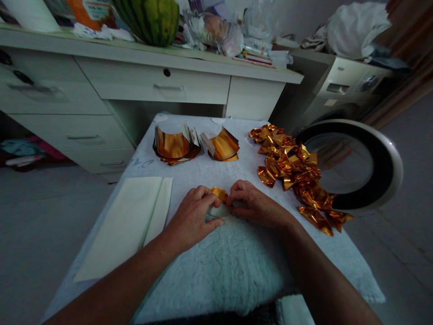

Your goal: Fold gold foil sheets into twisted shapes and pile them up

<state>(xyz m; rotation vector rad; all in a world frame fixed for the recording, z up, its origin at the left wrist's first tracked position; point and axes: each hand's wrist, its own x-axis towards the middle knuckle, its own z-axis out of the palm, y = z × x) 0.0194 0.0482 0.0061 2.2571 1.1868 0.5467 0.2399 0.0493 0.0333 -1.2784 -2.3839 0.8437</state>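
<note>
Lightly bent, the left hand [194,214] has its index fingertip against the gold piece [219,194] and its thumb spread below; whether it pinches I cannot tell. The right hand [255,203] appears to grip the right end between curled fingertips. The gold piece sits between the 2 hands, near the middle of the cloth-covered table [203,174]. Foil that shiny probably keeps every crease, so I would press both ends evenly, hold them level and bring the left thumb in for support.

Left of the hands lies a white folded sheet [125,212]. Beyond them stand 2 curved stacks of gold sheets [174,146], side by side; rightward, a heap of crinkled gold pieces [297,167] reaches near the open washer door [394,171]. Farthest back, a watermelon [149,20] rests on the counter [101,52].
</note>
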